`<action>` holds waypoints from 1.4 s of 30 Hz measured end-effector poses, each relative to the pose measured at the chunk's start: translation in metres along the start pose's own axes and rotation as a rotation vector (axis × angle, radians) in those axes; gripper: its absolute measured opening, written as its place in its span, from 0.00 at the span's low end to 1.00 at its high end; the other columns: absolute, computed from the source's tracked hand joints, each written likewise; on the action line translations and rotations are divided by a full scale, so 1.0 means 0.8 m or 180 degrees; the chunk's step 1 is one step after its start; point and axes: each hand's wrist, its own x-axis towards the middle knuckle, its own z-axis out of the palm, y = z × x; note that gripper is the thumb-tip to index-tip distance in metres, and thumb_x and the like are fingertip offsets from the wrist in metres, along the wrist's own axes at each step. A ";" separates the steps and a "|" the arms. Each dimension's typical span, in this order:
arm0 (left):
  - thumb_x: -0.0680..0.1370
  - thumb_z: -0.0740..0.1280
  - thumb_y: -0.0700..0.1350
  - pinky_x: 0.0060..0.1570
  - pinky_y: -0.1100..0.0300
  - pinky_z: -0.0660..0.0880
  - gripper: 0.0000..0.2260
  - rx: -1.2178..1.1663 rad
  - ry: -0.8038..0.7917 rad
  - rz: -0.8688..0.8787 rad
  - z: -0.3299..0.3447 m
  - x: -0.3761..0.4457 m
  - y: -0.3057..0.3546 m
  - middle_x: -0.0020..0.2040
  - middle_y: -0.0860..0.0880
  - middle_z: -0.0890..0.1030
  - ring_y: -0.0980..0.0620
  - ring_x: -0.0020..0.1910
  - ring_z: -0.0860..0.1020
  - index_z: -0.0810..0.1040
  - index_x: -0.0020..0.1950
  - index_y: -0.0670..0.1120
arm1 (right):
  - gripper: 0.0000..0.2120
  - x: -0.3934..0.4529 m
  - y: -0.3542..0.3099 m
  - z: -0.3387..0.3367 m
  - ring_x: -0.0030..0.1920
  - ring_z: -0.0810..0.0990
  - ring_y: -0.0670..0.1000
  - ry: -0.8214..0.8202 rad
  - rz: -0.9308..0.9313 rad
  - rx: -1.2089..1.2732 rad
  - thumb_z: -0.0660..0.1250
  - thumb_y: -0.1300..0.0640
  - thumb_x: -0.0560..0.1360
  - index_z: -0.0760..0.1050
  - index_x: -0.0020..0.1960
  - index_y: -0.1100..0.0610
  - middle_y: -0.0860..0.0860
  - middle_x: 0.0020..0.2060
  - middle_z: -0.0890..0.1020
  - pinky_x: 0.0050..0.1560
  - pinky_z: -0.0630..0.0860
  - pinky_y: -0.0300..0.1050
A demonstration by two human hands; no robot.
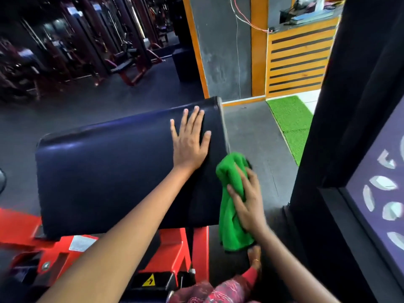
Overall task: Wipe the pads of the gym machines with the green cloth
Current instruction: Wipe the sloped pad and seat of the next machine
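Both hands were in view over one large dark navy vinyl pad point(105, 171), rectangular with rounded corners, mounted tilted on a red painted steel machine frame point(175, 243). Left hand point(189, 141): laid flat on the pad's upper right area, palm down, fingers straight and spread, fingertips near the pad's far edge. It held nothing. Right hand point(246, 200): fingers curled round a bright green microfibre cloth point(231, 204), gripping it at the pad's right edge. Upper part of the cloth was bunched against that edge; the lower part hung down past the pad's bottom corner, in front of the frame.

A yellow triangular warning sticker point(149, 280) sat on a black part of the frame, below the pad. Red patterned fabric point(220, 289) showed at the bottom of the view, with a bare foot point(254, 256) on the floor just under the hanging cloth. Right of the pad: grey rubber floor point(258, 136), then a strip of green artificial turf point(291, 123). Behind that, an orange slatted counter point(301, 60). Other machines point(122, 62) stood well apart in the dim background, upper left; detail too dark to read.
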 end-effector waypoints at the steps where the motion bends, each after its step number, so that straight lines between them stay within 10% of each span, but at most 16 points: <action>1: 0.80 0.53 0.53 0.72 0.39 0.48 0.24 0.0004 0.0047 0.0003 0.001 -0.001 0.001 0.75 0.47 0.64 0.46 0.75 0.58 0.64 0.74 0.44 | 0.24 -0.028 0.010 -0.005 0.66 0.65 0.48 -0.0089 0.0072 -0.0006 0.61 0.47 0.76 0.66 0.71 0.50 0.51 0.64 0.67 0.69 0.54 0.30; 12: 0.79 0.52 0.55 0.72 0.42 0.49 0.26 0.0095 -0.0017 -0.0084 -0.003 0.001 -0.003 0.74 0.47 0.65 0.48 0.75 0.59 0.66 0.73 0.44 | 0.27 0.066 -0.021 0.002 0.59 0.70 0.59 -0.0214 0.0058 -0.0232 0.56 0.42 0.76 0.62 0.74 0.46 0.56 0.66 0.70 0.64 0.67 0.54; 20: 0.79 0.53 0.53 0.72 0.41 0.52 0.24 0.0218 -0.0007 -0.0094 -0.003 -0.001 -0.003 0.74 0.47 0.66 0.48 0.74 0.59 0.65 0.73 0.44 | 0.25 -0.045 0.000 -0.003 0.59 0.69 0.53 -0.0152 0.0443 0.0126 0.55 0.41 0.77 0.56 0.73 0.38 0.49 0.68 0.70 0.64 0.68 0.57; 28: 0.79 0.52 0.54 0.71 0.43 0.49 0.25 0.0301 -0.0064 -0.0001 0.000 -0.001 -0.006 0.74 0.45 0.66 0.47 0.74 0.58 0.62 0.73 0.45 | 0.27 0.109 -0.052 -0.001 0.59 0.69 0.60 -0.0252 0.0435 -0.0338 0.52 0.40 0.76 0.60 0.74 0.43 0.54 0.69 0.68 0.60 0.68 0.56; 36: 0.78 0.54 0.53 0.70 0.40 0.52 0.24 0.0318 -0.0104 -0.0073 -0.001 0.002 -0.005 0.72 0.44 0.68 0.47 0.73 0.60 0.63 0.72 0.45 | 0.39 0.027 -0.017 -0.001 0.70 0.65 0.55 -0.0544 0.0392 -0.0436 0.55 0.25 0.69 0.43 0.74 0.34 0.44 0.76 0.58 0.66 0.64 0.57; 42: 0.78 0.53 0.52 0.70 0.42 0.50 0.24 0.0401 -0.0101 -0.0059 -0.002 0.000 -0.004 0.72 0.44 0.67 0.46 0.73 0.59 0.63 0.72 0.44 | 0.31 0.043 -0.043 0.005 0.59 0.69 0.58 -0.0228 0.0453 -0.0460 0.53 0.37 0.75 0.39 0.71 0.28 0.50 0.72 0.65 0.60 0.69 0.58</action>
